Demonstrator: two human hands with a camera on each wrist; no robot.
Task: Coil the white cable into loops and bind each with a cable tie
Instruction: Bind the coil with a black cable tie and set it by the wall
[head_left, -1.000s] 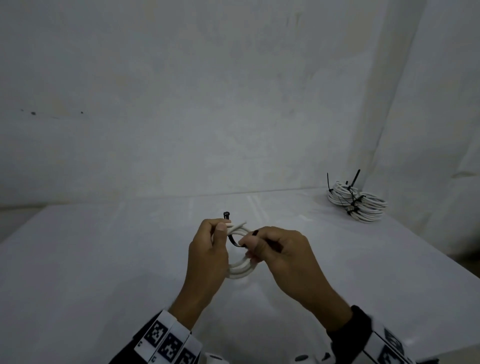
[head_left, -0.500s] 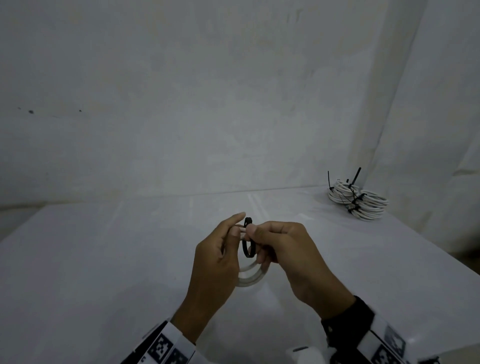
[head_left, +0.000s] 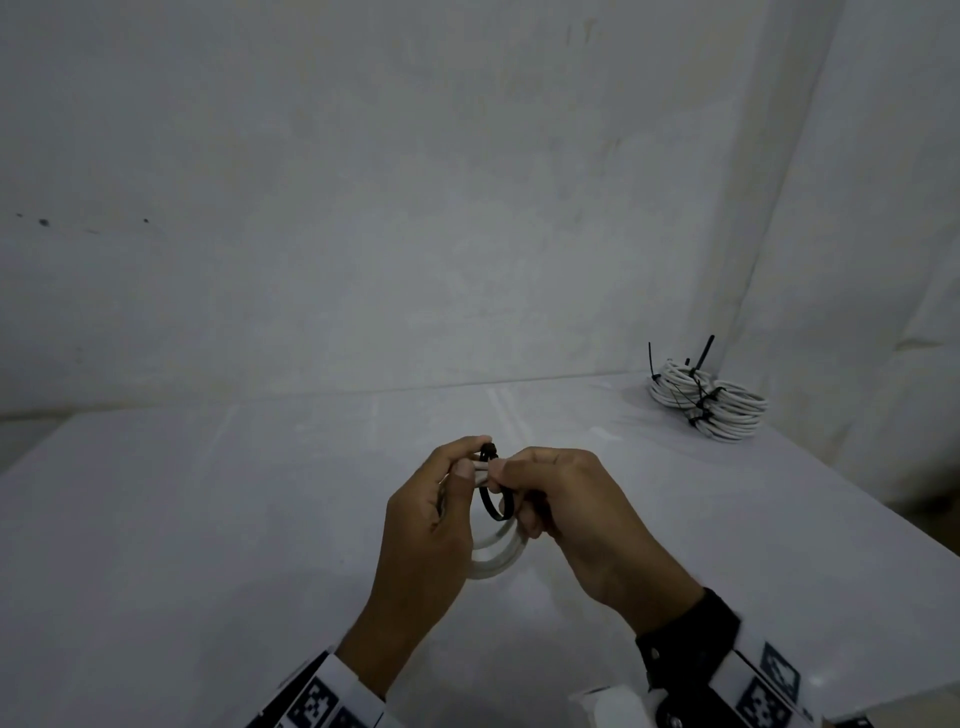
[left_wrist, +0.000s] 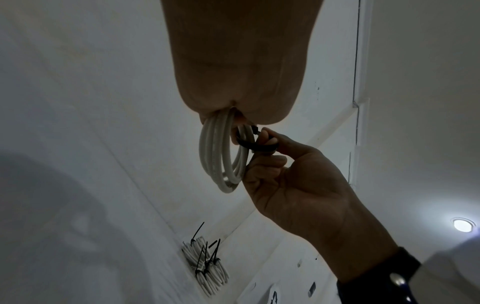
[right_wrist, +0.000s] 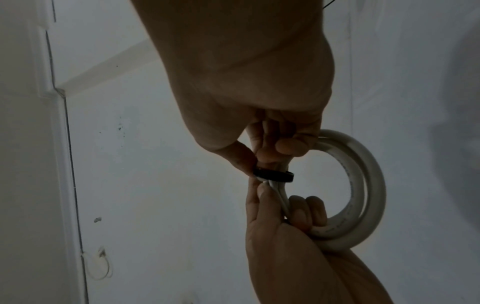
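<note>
Left hand (head_left: 423, 519): held above the surface, its grip curled round one side of the coil; the thumb lies along the strands and the fingers (right_wrist: 306, 207) hook through the ring from behind, as the right wrist view shows.
Right hand (head_left: 576, 519): opposite the left, its grip narrow, thumb and forefinger pinching the tie at the top of the coil; the other fingers are curled in beside the strands.
Coil (head_left: 498, 553): several white cable loops held in the air between both hands, upright, well in front of the person and near the middle of the surface's width.
Tie (head_left: 497, 506): black, looped loosely round the bunched strands on the coil's upper side; its head (head_left: 488, 449) sits at the top by the left fingertips. In the left wrist view the band (left_wrist: 257, 146) crosses the strands and runs under the right thumb. Whether the tail is through the head, I cannot tell.
Surface (head_left: 208, 519): white and dim, with both hands held clear of it.
Pile (head_left: 706, 402): bound white coils at the far right corner of the surface, well apart from the hands, with black tie tails sticking up.
Wall (head_left: 415, 208): pale, behind the surface.
</note>
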